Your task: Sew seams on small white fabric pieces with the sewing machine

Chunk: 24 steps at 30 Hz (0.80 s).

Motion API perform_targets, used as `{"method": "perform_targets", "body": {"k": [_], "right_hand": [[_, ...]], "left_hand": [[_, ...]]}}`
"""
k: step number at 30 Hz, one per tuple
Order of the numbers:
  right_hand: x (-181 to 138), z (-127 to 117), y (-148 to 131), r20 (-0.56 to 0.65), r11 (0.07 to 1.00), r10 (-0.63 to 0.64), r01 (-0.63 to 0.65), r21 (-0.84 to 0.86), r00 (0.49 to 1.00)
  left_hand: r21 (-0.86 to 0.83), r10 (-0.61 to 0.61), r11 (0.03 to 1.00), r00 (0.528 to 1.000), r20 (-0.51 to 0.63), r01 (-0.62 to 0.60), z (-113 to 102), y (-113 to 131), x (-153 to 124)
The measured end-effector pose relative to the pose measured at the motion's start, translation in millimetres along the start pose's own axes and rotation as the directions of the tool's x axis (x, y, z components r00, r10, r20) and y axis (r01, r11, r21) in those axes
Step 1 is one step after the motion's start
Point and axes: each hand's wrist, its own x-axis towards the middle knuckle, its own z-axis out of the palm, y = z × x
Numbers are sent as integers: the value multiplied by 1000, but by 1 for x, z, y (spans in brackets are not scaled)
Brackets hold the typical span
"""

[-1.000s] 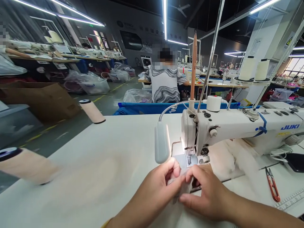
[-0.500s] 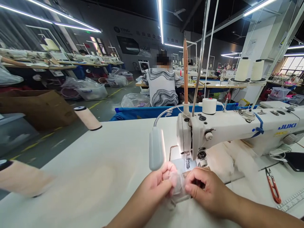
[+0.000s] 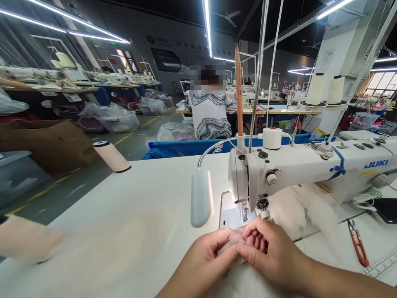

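Observation:
Both hands are close together just in front of the needle of a white sewing machine (image 3: 297, 169). My left hand (image 3: 214, 256) is closed, pinching a thin, sheer whitish fabric (image 3: 232, 243) between thumb and fingers. From the other side my right hand (image 3: 269, 248) pinches the same fabric, its thumb tip meeting the left thumb. Part of the fabric is hidden by the fingers. Behind the hands, the presser foot (image 3: 245, 214) stands over the metal needle plate (image 3: 228, 217). More pale sheer fabric (image 3: 288, 207) lies bunched under the machine's arm.
A grey lamp (image 3: 200, 198) hangs left of the needle. Orange-handled thread snips (image 3: 358, 244), a clear ruler (image 3: 381, 265) and a black phone (image 3: 386, 210) lie at right. Thread cones (image 3: 112, 156) show at the table's left edge. A person (image 3: 211, 111) sits ahead, facing away.
My left hand has moved right and slightly down, turning so its back shows more. The hands are now nearly touching, and less of the fabric is visible between them.

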Motion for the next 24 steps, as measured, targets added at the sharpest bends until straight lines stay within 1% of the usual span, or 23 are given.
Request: {"method": "perform_targets", "body": {"k": [4,9,13,16,19,21,24], "right_hand": [[2,-1,-2,-22,999,-38,37,-35,999],[3,0,0,-31,985,-157,154,-79,987],[3,0,1,-63,973,-196,186,-140,978],[3,0,1,-68,973,-196,185,-134,978],[4,0,0,-64,975,-192,184,-122,979],[4,0,1,-62,976,-187,178,-123,980],[3,0,2,-54,979,-170,162,-122,984]], "left_hand": [[97,62,994,997,-35,-58,1,-1,0],[137,108,985,994,-9,-106,4,-14,3],[80,127,989,990,-68,-121,6,-26,5],[37,135,991,985,-110,-132,7,-23,5],[-80,128,988,989,-78,-134,7,-16,4],[-134,94,986,994,-56,-101,8,-15,4],[-66,44,997,993,-106,-51,9,-21,5]]}}
